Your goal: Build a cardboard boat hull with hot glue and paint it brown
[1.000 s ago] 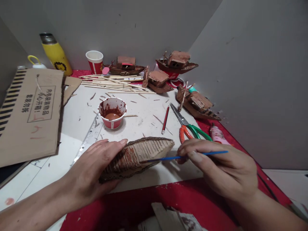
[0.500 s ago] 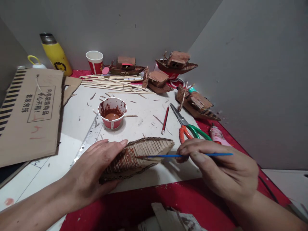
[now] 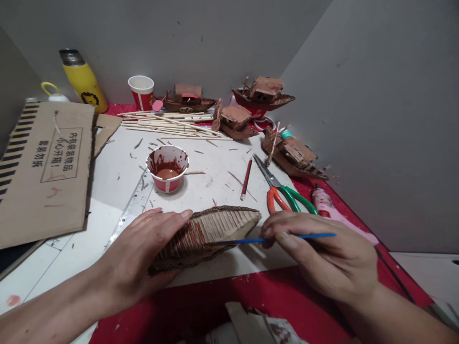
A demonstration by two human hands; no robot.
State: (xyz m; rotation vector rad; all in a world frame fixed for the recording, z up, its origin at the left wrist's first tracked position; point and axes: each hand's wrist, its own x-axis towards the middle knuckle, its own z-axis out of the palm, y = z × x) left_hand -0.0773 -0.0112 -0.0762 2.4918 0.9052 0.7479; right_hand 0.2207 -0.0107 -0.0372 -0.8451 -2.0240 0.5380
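Observation:
A boat-shaped cardboard piece with ribbed slats (image 3: 222,222) lies tilted near the front of the white board. Its left part is brown with wet-looking paint, its right part bare. My left hand (image 3: 143,248) grips its left end, thumb below and fingers over the upper edge. My right hand (image 3: 322,251) pinches a thin blue paintbrush (image 3: 247,241), whose tip touches the slats near the lower middle. Behind the piece stands a paper cup of brown paint (image 3: 167,173).
Scissors (image 3: 274,180) and a red pencil (image 3: 246,179) lie beyond my right hand, a pink glue gun (image 3: 333,212) beside it. Thin sticks (image 3: 172,123), several brown model boats (image 3: 292,152), a white-and-red cup (image 3: 141,91) and a yellow bottle (image 3: 84,81) are behind. Cardboard (image 3: 64,191) lies left.
My right hand and the brush have moved slightly down and left, so the brush tip sits lower on the slats. More of the glue gun shows. My left hand has hardly moved.

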